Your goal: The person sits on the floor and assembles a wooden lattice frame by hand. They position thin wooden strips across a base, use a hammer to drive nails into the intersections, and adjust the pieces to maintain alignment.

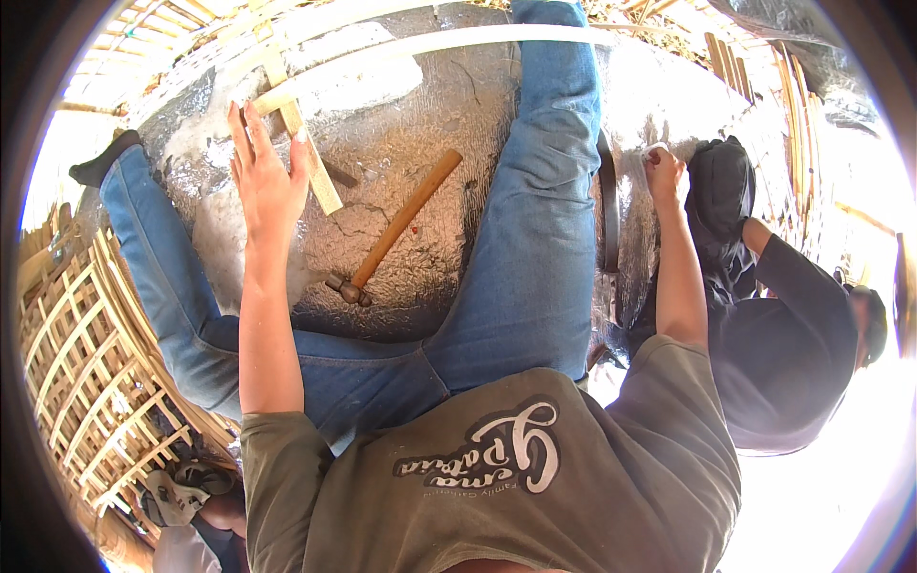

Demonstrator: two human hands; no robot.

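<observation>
My left hand lies open, its fingers stretched out at the crossing of two pale bamboo strips. The shorter strip slants down beside the thumb. A long, curved bamboo strip runs from the fingertips to the right, across my jeans. Between my legs rests a hammer with a wooden handle, its metal head towards me. Off to the right, my right hand is closed, with a small white spot at its fingers; what it holds I cannot make out.
A woven bamboo basket stands at the left. At the right sits a person in dark clothes, close to my right arm. A dark curved strip lies beside my right leg. Another person's foot shows at lower left.
</observation>
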